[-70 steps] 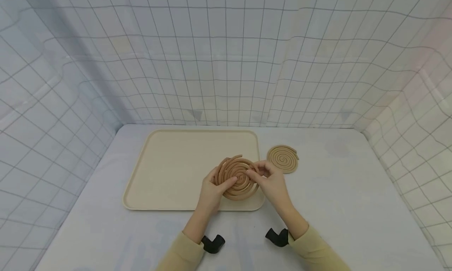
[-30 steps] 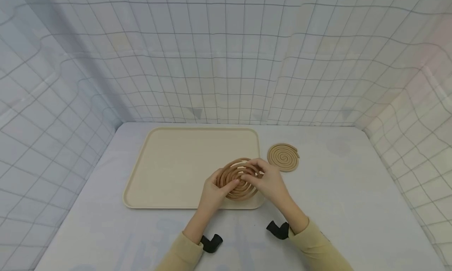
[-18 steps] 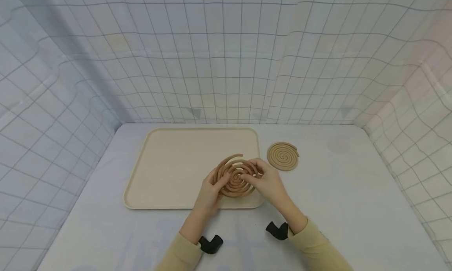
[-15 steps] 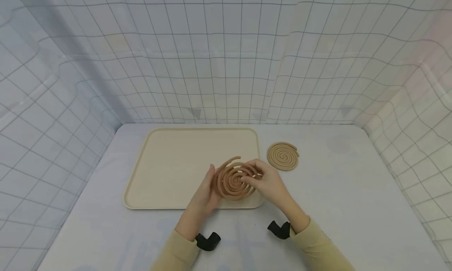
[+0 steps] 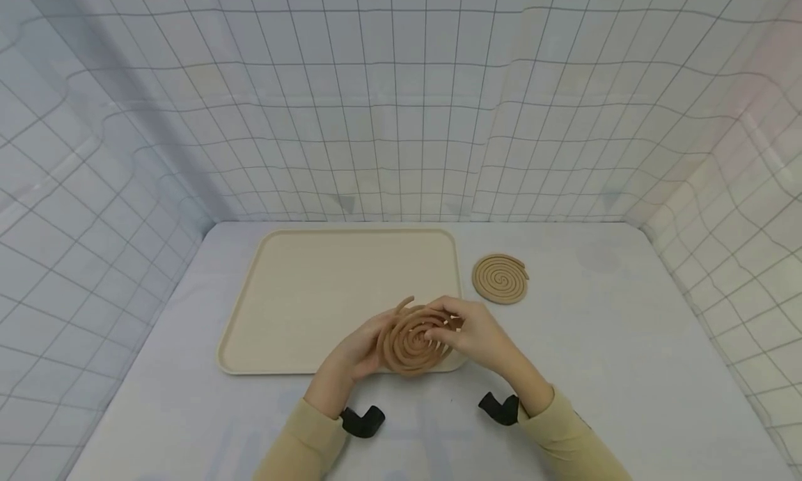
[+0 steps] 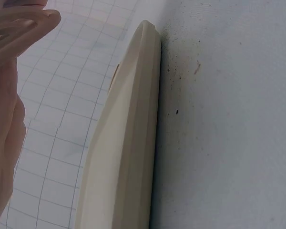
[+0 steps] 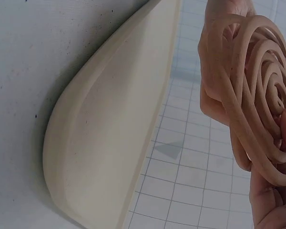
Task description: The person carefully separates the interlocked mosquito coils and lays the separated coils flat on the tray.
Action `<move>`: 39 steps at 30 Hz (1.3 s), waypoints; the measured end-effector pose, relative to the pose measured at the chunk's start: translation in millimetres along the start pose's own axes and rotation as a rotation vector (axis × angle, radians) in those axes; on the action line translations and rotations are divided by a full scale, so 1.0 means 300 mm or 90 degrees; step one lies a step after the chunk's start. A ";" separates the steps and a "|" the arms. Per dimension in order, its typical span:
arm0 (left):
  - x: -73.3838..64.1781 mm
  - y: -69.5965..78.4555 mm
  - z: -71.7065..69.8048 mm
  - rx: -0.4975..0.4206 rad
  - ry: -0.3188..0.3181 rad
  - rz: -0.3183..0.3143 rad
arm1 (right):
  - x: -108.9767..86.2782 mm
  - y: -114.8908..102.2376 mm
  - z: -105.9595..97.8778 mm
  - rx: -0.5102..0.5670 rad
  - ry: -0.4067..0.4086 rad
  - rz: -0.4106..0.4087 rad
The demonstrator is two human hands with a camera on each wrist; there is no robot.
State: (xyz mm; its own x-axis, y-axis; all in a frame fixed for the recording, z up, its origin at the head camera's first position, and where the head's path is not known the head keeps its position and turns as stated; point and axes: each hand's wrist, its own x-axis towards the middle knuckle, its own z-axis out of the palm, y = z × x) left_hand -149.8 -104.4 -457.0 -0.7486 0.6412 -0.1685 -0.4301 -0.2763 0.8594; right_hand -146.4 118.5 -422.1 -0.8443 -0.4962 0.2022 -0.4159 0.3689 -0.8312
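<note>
A brown mosquito coil [image 5: 410,342], its rings spread and overlapping as if two coils are nested, is held above the tray's near right corner. My right hand [image 5: 479,335] pinches it, thumb near the centre and fingers behind the rings. From the left, my left hand [image 5: 344,359] holds the coil at its outer edge, its fingers mostly hidden behind. In the right wrist view the mosquito coil [image 7: 238,62] shows gaps between its rings, with the left hand [image 7: 213,90] behind it. A lighter flat mosquito coil [image 5: 500,279] lies on the table, right of the tray.
A cream tray [image 5: 326,286] lies on the white-covered table [image 5: 601,342], left and beneath the hands. Grid-patterned curtains [image 5: 420,105] enclose the back and both sides. Black wrist mounts [image 5: 363,422] sit below the sleeves.
My left thumb has lifted off the coil's face, and the left hand has shifted down and left, behind the edge. The coil has moved lower and tilted. My right hand keeps its pinch.
</note>
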 end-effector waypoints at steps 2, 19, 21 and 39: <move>0.000 -0.003 -0.002 0.000 -0.014 -0.004 | -0.001 -0.002 -0.001 -0.006 -0.006 -0.013; -0.013 -0.009 -0.001 0.097 -0.065 0.029 | -0.017 0.007 -0.013 -0.019 -0.040 -0.149; -0.015 -0.009 0.002 0.097 -0.067 0.028 | -0.022 0.008 -0.014 -0.019 -0.044 -0.169; -0.030 0.006 0.039 0.105 -0.048 0.078 | -0.044 0.023 -0.003 0.030 -0.003 -0.037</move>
State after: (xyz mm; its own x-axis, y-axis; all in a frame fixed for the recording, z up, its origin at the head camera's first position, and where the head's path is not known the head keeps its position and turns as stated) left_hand -137.8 -102.2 -448.2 -0.7474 0.6639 -0.0262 -0.2452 -0.2390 0.9395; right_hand -138.5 128.2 -429.9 -0.8177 -0.5193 0.2483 -0.4478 0.3028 -0.8413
